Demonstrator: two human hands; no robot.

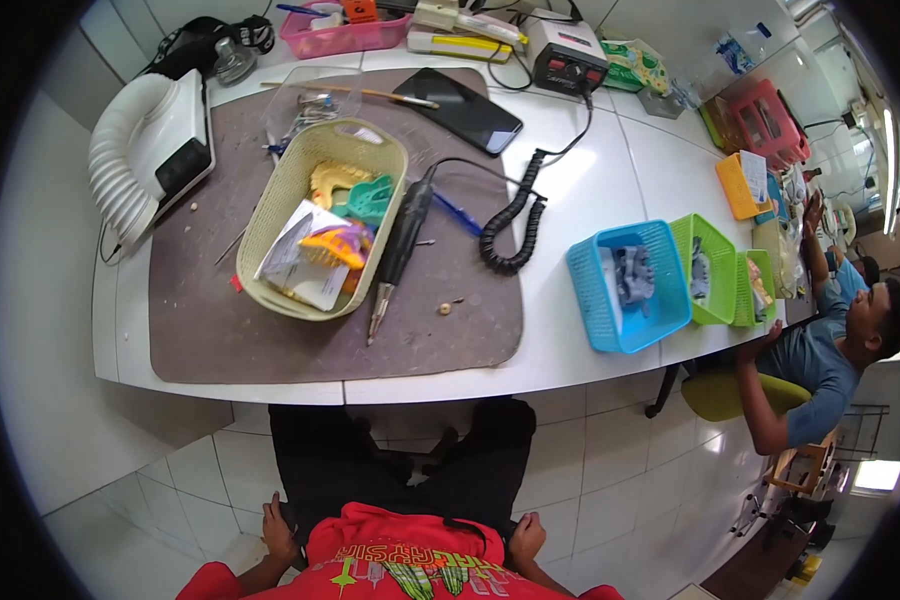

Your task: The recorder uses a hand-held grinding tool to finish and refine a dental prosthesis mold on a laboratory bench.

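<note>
Head view: your left hand (278, 535) and right hand (526, 537) rest curled at your hips, at six o'clock; fingers partly hidden, holding nothing.

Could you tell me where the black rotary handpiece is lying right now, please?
In the head view, the handpiece lies on the brown mat at table centre, just right of the cream basket, its coiled cord trailing off to the right.
</note>
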